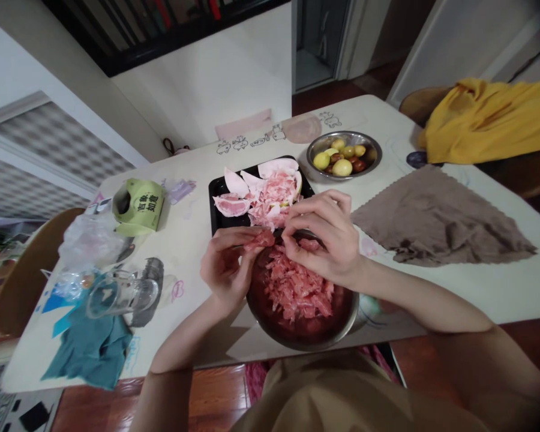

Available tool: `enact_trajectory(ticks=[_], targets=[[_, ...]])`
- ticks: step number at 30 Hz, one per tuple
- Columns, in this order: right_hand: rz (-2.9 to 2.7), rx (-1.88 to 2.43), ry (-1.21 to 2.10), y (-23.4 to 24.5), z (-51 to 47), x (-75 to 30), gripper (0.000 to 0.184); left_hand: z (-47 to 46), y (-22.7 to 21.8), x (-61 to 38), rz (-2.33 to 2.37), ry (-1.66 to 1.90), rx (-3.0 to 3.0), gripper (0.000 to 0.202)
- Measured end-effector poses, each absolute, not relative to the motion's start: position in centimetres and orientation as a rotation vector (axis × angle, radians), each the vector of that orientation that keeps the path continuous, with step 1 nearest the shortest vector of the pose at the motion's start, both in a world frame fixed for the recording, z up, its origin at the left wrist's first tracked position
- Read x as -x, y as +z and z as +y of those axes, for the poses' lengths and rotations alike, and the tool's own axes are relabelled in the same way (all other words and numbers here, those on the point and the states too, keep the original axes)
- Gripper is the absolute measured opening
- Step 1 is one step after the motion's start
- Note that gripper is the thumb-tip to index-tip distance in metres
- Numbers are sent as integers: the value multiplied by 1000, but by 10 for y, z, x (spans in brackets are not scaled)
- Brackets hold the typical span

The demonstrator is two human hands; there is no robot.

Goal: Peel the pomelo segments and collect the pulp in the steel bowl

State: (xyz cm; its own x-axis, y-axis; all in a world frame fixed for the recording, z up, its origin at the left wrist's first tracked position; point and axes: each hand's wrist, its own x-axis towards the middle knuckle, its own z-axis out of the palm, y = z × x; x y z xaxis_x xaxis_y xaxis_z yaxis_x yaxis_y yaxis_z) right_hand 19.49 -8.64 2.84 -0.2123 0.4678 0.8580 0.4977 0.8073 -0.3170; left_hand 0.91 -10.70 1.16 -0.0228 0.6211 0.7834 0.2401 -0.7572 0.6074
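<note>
My left hand (227, 264) pinches a piece of pink pomelo flesh (260, 240) between thumb and fingers, above the left rim of a metal bowl (347, 307). Close to that piece, my right hand (328, 237) is closed in a pinch over the bowl's far side; whatever it holds, if anything, is hidden behind its fingers. Loose pomelo pulp (299, 285) fills much of the bowl. Just beyond, a black tray (215, 219) bears thick white rind (278, 168) and a heap of torn pinkish membrane (270, 204).
Behind the tray at right stands a metal bowl of small fruits (342, 167). A brown cloth (441, 222) lies to the right. At left are a green paper box (148, 207), a clear plastic bag (87, 240), a clear jug (117, 294) and a teal cloth (94, 354).
</note>
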Motion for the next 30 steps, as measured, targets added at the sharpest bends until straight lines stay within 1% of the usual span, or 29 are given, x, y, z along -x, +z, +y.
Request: enact_trajectory(ticks=[3,8,11,14,17,20,23,26,30], targets=[[-1844,711,-30,30,-89,-196,9,-109,12,-8,949,1815,-1979,23],[-1848,739,-14,31,-85,-198,8,-109,16,-7,1014,1749,-2079,14],[-1800,777,12,27,-69,-201,6,-109,17,-7,1019,1668,-2046,14],[-1780,851,83,17,-46,-206,10,-107,17,-6,1013,1544,-1981,12],[-1876,946,137,3,-23,-213,14,-103,16,-3,1086,1298,-1967,10],[-1985,1057,179,-12,-5,-217,22,-99,12,-1,1090,1017,-2036,13],[-2035,1150,211,-22,5,-219,23,-95,4,0,1038,791,-2128,14],[-2074,1161,209,-28,11,-221,20,-92,-4,1,1027,609,-2273,13],[-2136,1141,186,-33,14,-223,27,-92,-6,2,1021,248,-2476,7]])
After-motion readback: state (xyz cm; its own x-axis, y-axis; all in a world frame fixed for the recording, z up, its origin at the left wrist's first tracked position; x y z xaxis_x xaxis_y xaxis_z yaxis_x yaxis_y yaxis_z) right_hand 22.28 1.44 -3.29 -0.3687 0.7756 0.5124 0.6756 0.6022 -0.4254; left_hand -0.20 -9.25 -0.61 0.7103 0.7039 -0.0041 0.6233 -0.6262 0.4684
